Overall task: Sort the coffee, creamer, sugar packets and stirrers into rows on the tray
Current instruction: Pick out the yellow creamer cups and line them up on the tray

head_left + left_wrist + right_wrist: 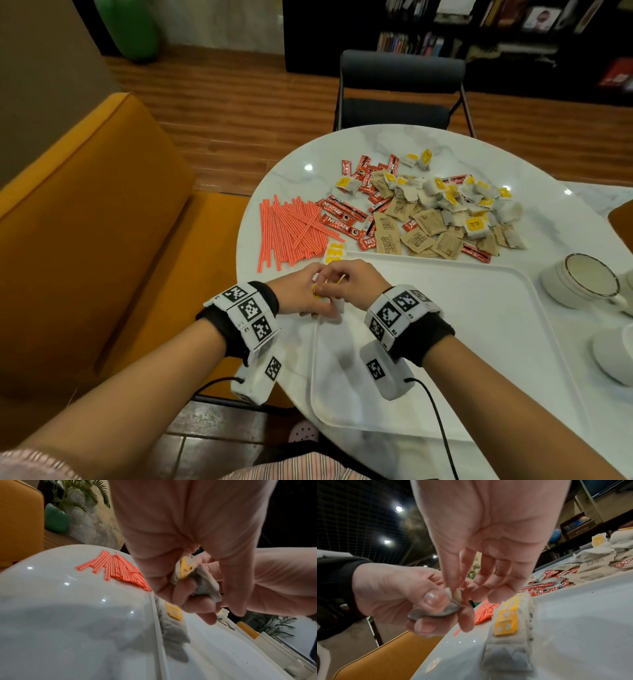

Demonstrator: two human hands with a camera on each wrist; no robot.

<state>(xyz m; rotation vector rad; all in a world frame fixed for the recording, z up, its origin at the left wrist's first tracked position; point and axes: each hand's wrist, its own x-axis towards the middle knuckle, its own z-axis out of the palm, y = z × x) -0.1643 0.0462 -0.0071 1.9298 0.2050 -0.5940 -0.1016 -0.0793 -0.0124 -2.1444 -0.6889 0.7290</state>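
Note:
Over the white tray's [479, 342] left edge my left hand [305, 294] grips a white sachet with a yellow tag [193, 580] between thumb and fingers. My right hand [349, 284] pinches the top of that same sachet [436, 612] with thumb and forefinger. A short row of like sachets [506, 622] lies along the tray's left side [334, 253]. On the table beyond lie orange stirrers [291, 233], red coffee sticks [342, 219], brown sugar packets [411, 233] and a heap of white sachets [455, 202].
White cups [582, 281] stand at the right of the round marble table [342, 154]. A dark chair [400, 89] faces me across it. An orange sofa [85, 222] runs along the left. Most of the tray's surface is bare.

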